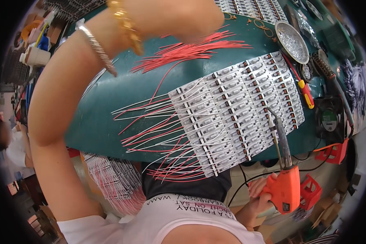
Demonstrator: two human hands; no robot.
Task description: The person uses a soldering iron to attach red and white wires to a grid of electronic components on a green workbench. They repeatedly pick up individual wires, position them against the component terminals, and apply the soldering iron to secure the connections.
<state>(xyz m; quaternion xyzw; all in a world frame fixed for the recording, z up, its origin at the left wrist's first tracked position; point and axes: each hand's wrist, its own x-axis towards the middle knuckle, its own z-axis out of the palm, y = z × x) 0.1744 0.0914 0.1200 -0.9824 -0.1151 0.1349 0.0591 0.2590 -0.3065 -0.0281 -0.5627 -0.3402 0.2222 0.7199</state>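
Note:
My right hand (pixel 259 196) is wrapped round the handle of an orange soldering gun (pixel 289 187). Its metal nozzle and thin feed tube reach up over a panel of small grey-white modules (pixel 232 110). Red and white wires (pixel 154 134) run out from the panel's left side, some past the table's near edge. My left arm, with silver and gold bracelets, arches across the left. At the top edge my left hand (pixel 187 20) looks curled closed above a pile of loose red wires (pixel 191 51); what its fingers hold, if anything, is hidden.
On the green table (pixel 105 126), a round metal dish (pixel 292 42) and a red-and-yellow screwdriver (pixel 306 93) lie right of the panel. Beyond them are a soldering iron (pixel 327 67) and a black fan (pixel 331 122). More wired panels (pixel 114 175) hang below the near edge. A person (pixel 18 142) is at far left.

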